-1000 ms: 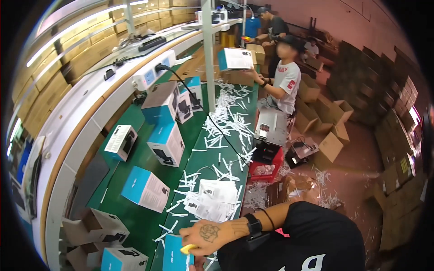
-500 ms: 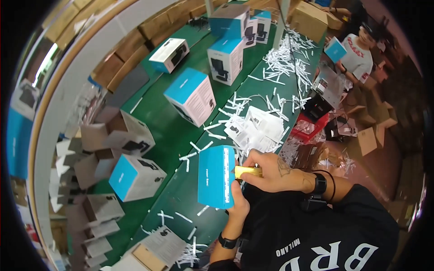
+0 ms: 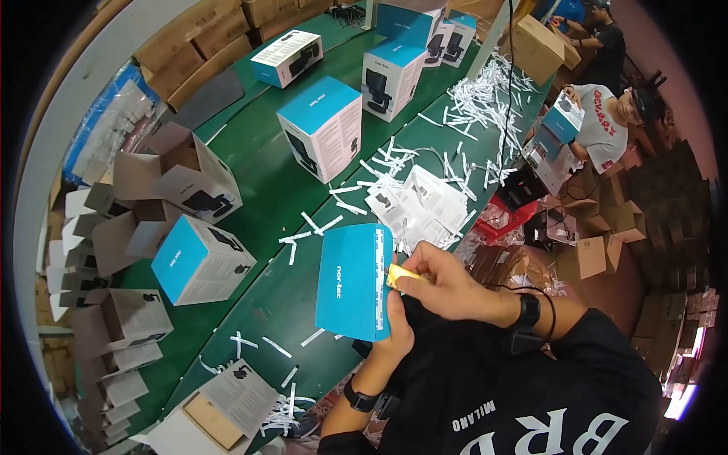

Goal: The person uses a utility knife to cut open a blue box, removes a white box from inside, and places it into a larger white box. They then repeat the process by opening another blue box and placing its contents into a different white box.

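You are holding the blue box (image 3: pixel 345 284) over the near edge of the green table (image 3: pixel 262 193), its blue face tilting up toward you; whether its underside is resting on anything is staying hidden. Your left hand (image 3: pixel 397 334) is wrapping the box's lower right edge, thumb showing, the other fingers mostly hiding behind it. Your right hand (image 3: pixel 455 292) is pinching a small yellow tool (image 3: pixel 402 277) tightly between thumb and bent forefinger, its tip sitting right beside the white strip (image 3: pixel 380 296). That tip is lying close above your left thumb, so pressing too hard could be sending it slipping into the skin. Working too deep could be scoring the cardboard, and a loosening left grip could be letting the box twist under the tool. Printed sheets (image 3: pixel 428 201) and paper strips (image 3: pixel 493 98) are lying beyond the box, and anything landing on them could be sliding
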{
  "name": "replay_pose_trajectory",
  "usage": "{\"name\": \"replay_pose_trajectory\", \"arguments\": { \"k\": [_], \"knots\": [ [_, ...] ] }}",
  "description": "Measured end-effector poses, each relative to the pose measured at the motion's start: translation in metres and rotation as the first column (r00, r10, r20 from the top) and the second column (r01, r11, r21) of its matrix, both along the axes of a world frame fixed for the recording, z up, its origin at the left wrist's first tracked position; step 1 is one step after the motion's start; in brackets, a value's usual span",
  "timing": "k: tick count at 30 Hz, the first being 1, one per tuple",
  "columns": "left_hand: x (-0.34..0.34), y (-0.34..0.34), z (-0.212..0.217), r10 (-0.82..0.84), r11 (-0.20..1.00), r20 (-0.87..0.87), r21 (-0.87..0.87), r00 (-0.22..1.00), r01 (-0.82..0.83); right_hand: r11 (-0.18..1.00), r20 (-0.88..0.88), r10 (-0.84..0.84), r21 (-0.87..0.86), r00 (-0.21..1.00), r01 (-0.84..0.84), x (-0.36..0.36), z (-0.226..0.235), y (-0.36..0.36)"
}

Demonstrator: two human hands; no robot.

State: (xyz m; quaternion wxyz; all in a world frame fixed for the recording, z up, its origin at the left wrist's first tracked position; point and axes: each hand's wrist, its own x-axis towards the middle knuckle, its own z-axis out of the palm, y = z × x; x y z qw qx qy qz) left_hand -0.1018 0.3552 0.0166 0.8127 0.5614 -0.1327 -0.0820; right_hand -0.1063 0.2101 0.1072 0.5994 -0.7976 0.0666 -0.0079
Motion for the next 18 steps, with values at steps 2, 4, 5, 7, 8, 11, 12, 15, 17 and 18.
{"name": "replay_pose_trajectory", "arguments": {
  "k": [2, 4, 5, 7, 8, 11, 12, 15, 17, 18],
  "knots": [
    [-0.002, 0.0, -0.001, -0.008, 0.999, 0.029, 0.038, 1.0, 0.007, 0.995, 0.114, -0.001, -0.101, 0.993, 0.012, 0.0, -0.001, 0.0],
    [-0.001, -0.002, -0.002, -0.016, 0.997, 0.064, 0.077, 0.998, 0.011, 0.899, 0.2, 0.104, -0.437, 0.974, -0.006, 0.003, 0.001, -0.007],
    [-0.001, -0.002, -0.003, -0.02, 0.995, 0.082, 0.097, 0.996, 0.012, 0.809, 0.229, 0.165, -0.588, 0.959, 0.001, 0.005, 0.002, -0.008],
    [0.0, 0.001, -0.005, -0.018, 0.993, 0.102, 0.116, 0.995, 0.006, 0.821, 0.269, 0.19, -0.57, 0.944, -0.003, 0.009, 0.003, -0.004],
    [-0.001, 0.003, -0.008, -0.02, 0.995, 0.111, 0.096, 0.994, 0.009, 0.833, 0.307, 0.205, -0.554, 0.929, -0.001, 0.011, 0.005, -0.004],
    [-0.005, 0.002, -0.016, -0.016, 0.998, 0.132, 0.06, 0.991, 0.008, 0.846, 0.387, 0.217, -0.532, 0.896, 0.025, 0.017, 0.003, -0.003],
    [-0.006, 0.0, -0.019, 0.032, 0.999, 0.084, -0.001, 0.996, -0.032, 0.85, 0.427, 0.211, -0.525, 0.879, 0.051, 0.019, 0.001, -0.003],
    [-0.008, -0.002, -0.015, 0.12, 0.988, -0.006, -0.098, 0.993, -0.12, 0.845, 0.489, 0.225, -0.529, 0.843, 0.081, 0.022, -0.003, -0.01],
    [-0.009, -0.003, -0.008, 0.1, 0.995, 0.049, -0.008, 0.994, -0.1, 0.814, 0.517, 0.273, -0.574, 0.811, 0.092, 0.023, -0.005, -0.017],
    [-0.01, -0.01, -0.001, 0.098, 0.994, 0.074, 0.034, 0.992, -0.101, 0.82, 0.523, 0.282, -0.567, 0.804, 0.081, 0.024, -0.003, -0.025]
  ]
}}
